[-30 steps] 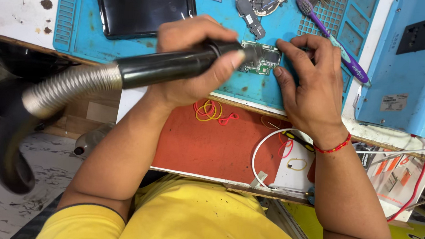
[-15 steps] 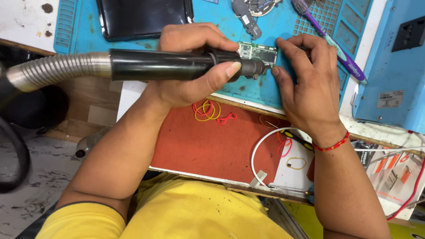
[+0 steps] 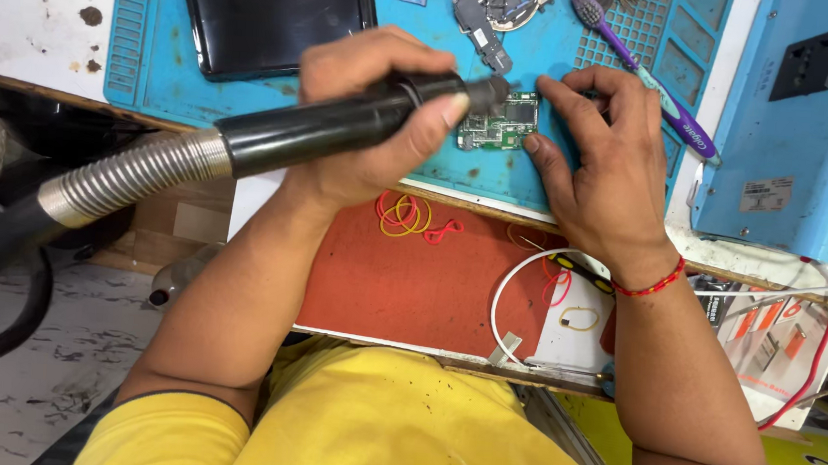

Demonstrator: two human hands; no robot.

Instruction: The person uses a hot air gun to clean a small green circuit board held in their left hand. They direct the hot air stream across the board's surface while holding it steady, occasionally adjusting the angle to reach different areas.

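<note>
The left hand (image 3: 369, 113) is wrapped tight around a black tool (image 3: 344, 126) with a bendy metal hose (image 3: 131, 176), and its tip touches a small green board (image 3: 499, 130). The board lies on a blue mat (image 3: 428, 30). The right hand (image 3: 599, 153) is partly open and presses 2 fingertips (image 3: 541, 84) on the board's edge, beside a purple toothbrush (image 3: 640, 59).

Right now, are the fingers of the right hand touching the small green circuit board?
Touching. The head view shows the right hand with its thumb tip against the right edge of the green circuit board and a fingertip at its top corner.
</note>
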